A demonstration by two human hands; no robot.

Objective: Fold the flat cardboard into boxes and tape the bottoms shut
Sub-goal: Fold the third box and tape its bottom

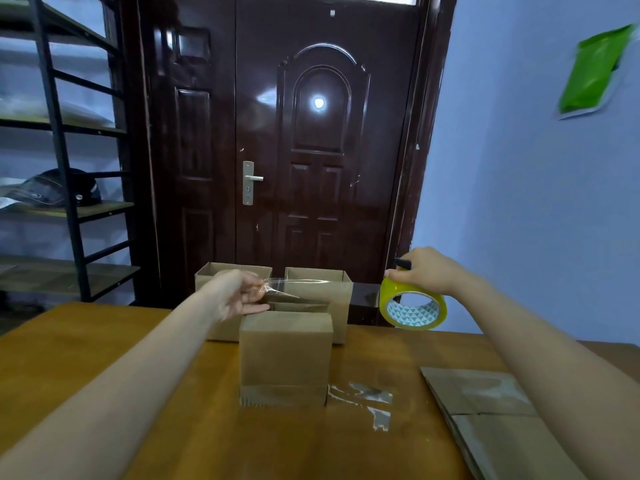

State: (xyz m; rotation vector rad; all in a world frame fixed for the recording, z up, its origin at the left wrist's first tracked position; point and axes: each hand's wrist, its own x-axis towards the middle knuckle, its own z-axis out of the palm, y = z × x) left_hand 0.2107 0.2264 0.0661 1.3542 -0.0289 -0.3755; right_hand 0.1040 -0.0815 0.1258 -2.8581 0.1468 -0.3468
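Brown box (285, 355) upright; flat cardboard (491, 410) stacked right.

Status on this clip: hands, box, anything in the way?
Left hand pinches the tape end; right hand grips the tape roll. Strip stretched over the front box. Tape scraps on table, nothing blocking.

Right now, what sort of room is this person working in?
Probably a small storeroom or packing room: a metal shelving rack by a dark entry door, and folded cardboard boxes with flat cardboard on a wooden table.
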